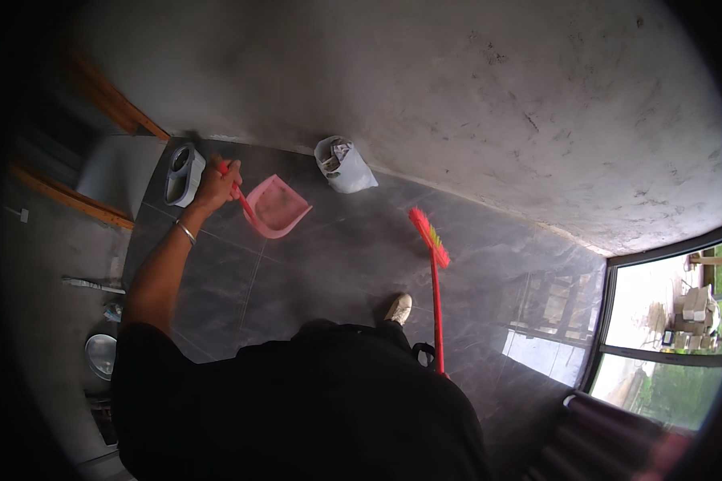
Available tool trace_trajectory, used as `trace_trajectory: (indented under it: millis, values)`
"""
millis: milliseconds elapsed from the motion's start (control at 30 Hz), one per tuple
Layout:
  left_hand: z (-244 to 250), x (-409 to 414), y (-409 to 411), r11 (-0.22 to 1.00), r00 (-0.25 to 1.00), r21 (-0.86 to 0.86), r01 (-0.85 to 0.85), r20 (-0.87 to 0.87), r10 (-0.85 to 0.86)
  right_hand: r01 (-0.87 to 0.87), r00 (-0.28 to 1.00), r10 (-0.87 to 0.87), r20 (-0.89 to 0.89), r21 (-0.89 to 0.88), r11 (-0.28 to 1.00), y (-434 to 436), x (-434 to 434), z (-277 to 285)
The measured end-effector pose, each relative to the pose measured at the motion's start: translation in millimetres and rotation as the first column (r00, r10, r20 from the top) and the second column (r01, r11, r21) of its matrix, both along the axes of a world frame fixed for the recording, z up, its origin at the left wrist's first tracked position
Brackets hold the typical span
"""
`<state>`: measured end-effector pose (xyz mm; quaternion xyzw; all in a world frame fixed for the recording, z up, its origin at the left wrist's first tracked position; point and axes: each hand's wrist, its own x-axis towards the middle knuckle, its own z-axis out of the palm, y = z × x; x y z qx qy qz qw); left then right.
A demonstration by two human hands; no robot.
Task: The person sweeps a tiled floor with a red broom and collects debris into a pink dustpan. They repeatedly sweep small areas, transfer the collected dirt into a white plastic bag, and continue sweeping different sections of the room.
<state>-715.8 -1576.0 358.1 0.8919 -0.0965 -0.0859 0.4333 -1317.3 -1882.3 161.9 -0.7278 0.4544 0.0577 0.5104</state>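
My left hand (218, 187) is closed around the red handle of a pink plastic dustpan (277, 207), held out ahead of my body. The pan's open edge faces right, and its inside looks dusty. On my right, a red broom (438, 300) points away from me, its red bristles with a yellow-green patch at the far end. Only a sliver of my right hand (446, 376) shows at the near end of the broom handle; my black shirt hides the rest. Whether dustpan and bristles touch the floor is hard to tell.
A white plastic bag (349, 168) of rubbish stands against the grey wall (457, 108). Beside my left hand sits a grey-white two-part bucket (183, 177). Dark tiles (337, 258) cover the floor. A glass door (656, 312) is at right, near a dark curtain (614, 427).
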Motion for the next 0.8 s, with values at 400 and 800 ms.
trace_trajectory:
  millis: [400,800]
  values:
    - [29.1,140.2,-275.3,0.886,0.953,0.411,0.216,0.111,-0.283,0.237,0.971,-0.231,-0.058,0.318,0.918,-29.8,15.8,-13.0]
    - [8.2,184.1,-419.5,0.813,0.941,0.505,0.29,0.006,-0.34,0.456,0.889,-0.439,-0.132,0.353,0.817,-8.9,51.4,0.9]
